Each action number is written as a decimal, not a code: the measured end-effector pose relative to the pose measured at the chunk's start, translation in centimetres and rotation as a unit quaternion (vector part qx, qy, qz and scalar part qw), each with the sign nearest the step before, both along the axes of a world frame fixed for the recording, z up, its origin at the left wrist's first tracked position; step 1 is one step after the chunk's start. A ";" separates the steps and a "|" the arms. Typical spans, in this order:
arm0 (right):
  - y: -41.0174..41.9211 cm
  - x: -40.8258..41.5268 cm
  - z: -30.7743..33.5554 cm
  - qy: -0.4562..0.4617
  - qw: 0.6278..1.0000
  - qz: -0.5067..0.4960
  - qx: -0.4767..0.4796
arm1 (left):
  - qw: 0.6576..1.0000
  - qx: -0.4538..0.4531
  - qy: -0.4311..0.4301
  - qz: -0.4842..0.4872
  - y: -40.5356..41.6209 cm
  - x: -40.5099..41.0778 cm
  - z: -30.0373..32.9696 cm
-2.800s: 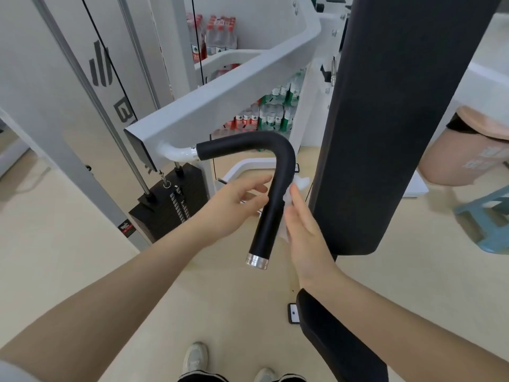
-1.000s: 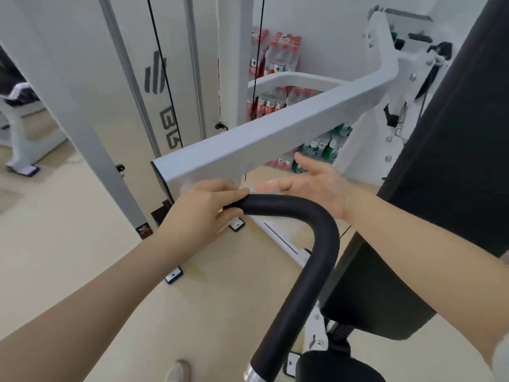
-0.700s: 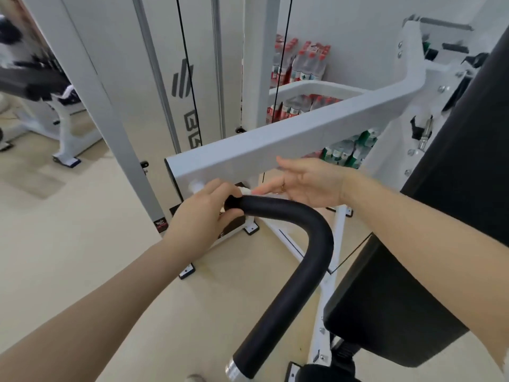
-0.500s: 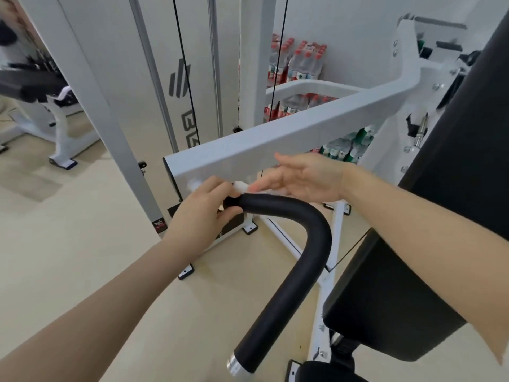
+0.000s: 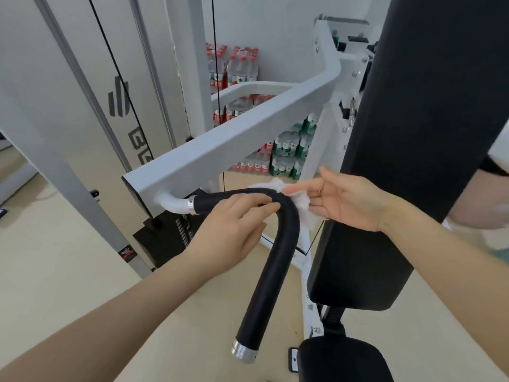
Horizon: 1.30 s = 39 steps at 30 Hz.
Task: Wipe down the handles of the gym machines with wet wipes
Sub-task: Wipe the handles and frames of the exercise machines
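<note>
A black foam-covered handle (image 5: 271,266) curves out from the white machine arm (image 5: 220,150) and bends down to a silver end cap. My left hand (image 5: 234,230) wraps its fingers over the handle just before the bend. A crumpled white wet wipe (image 5: 298,201) lies against the outer side of the bend. My right hand (image 5: 347,199) presses the wipe to the handle with its index finger and thumb, the other fingers loosely spread.
A tall black back pad (image 5: 418,133) stands right of the handle, with a black seat pad (image 5: 341,359) below. A weight stack (image 5: 168,238) and cable (image 5: 121,78) are behind the arm. Packs of bottled water (image 5: 286,150) line the far wall.
Both hands slid along the handle from its base near the white arm to the bend. The wipe now shows under my right hand's fingers. The view shifted slightly.
</note>
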State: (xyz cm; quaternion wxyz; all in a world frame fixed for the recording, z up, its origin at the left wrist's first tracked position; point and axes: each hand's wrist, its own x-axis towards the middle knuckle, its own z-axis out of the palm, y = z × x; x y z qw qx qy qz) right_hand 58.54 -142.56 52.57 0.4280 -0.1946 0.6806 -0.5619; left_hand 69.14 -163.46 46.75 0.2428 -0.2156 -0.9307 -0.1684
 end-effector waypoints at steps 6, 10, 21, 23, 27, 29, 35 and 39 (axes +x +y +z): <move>-0.5 6.3 -1.2 0.084 0.990 -0.105 -0.046 | 0.988 0.105 -0.101 -0.047 1.8 1.2 0.7; -0.9 13.6 -4.8 0.155 0.964 -0.192 -0.096 | 0.876 0.343 -0.338 0.023 2.6 3.0 0.9; -4.2 18.4 -9.4 0.390 0.849 -0.357 -0.017 | 0.788 0.412 -0.458 -0.017 1.9 3.3 2.1; -4.8 16.5 -8.8 0.374 0.836 -0.402 -0.007 | 0.782 0.418 -0.462 -0.017 2.0 3.3 2.1; -5.4 15.9 -7.8 0.372 0.817 -0.441 -0.002 | 0.788 0.411 -0.458 -0.018 2.1 3.8 1.9; -5.5 19.0 -9.2 0.356 0.829 -0.432 -0.007 | 0.783 0.408 -0.469 -0.023 2.1 3.9 2.1; -6.0 15.8 -8.2 -0.179 0.861 -0.435 -0.194 | 0.799 0.375 -0.470 0.023 2.2 4.0 2.6; -5.9 14.2 -8.1 -0.166 0.855 -0.419 -0.258 | 0.869 0.335 -0.359 0.057 1.6 5.5 3.0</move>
